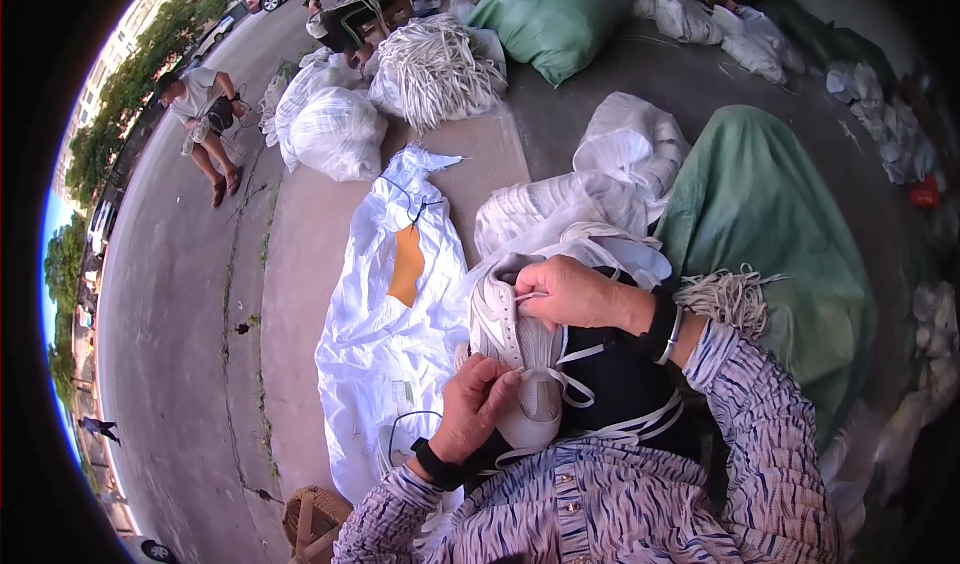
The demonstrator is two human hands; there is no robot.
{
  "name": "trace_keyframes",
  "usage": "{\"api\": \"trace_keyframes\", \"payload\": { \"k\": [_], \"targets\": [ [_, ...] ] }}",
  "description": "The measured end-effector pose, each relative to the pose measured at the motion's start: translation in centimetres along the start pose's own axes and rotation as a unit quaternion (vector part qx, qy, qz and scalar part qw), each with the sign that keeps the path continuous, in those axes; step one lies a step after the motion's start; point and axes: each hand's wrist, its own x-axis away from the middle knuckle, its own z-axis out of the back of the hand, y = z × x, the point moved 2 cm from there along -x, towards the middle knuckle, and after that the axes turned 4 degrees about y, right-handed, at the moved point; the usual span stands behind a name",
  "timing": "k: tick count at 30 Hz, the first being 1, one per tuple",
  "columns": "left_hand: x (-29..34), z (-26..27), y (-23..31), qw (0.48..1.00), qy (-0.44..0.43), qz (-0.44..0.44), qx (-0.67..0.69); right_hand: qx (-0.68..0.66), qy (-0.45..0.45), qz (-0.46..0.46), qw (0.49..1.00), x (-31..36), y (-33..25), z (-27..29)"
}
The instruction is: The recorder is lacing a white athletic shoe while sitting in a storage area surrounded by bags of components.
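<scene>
A pale beige and white sneaker [495,329] rests on my lap, its rounded toe toward my body. A white shoelace [572,392] runs through its lower eyelets, and loose lengths trail over the dark cloth on my lap. My left hand [476,404] is closed beside the eyelets near the toe, thumb and forefinger pinched at the shoelace; its very tips are hard to make out. Higher up, my right hand [572,294] pinches a lace at the upper eyelets by the shoe's opening. Beside my right forearm lies a bundle of loose white shoelaces [728,299].
A crumpled white sack [365,364] lies to the left. Clear bags of shoes [560,209] sit ahead, and a tall green sack [755,189] stands right. Farther off are a large heap of laces [435,69], another green sack [560,19] and a person [203,104]. A wicker stool [312,524] stands lower left.
</scene>
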Motion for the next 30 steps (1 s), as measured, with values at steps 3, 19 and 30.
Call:
{"api": "trace_keyframes", "payload": {
  "k": [3, 19, 30],
  "targets": [
    [-0.3, -0.2, -0.7, 1.0, -0.017, 0.022, 0.012, 0.125, 0.042, 0.032, 0.991, -1.2, -0.6, -0.9],
    [0.6, 0.9, -0.4, 0.982, -0.066, 0.147, 0.094, 0.006, 0.101, -0.024, 0.995, 5.7, 0.4, -0.6],
    [-0.5, 1.3, 0.5, 0.964, -0.128, 0.194, 0.132, -0.086, 0.073, -0.056, 0.992, 7.0, -2.0, -0.9]
  ]
}}
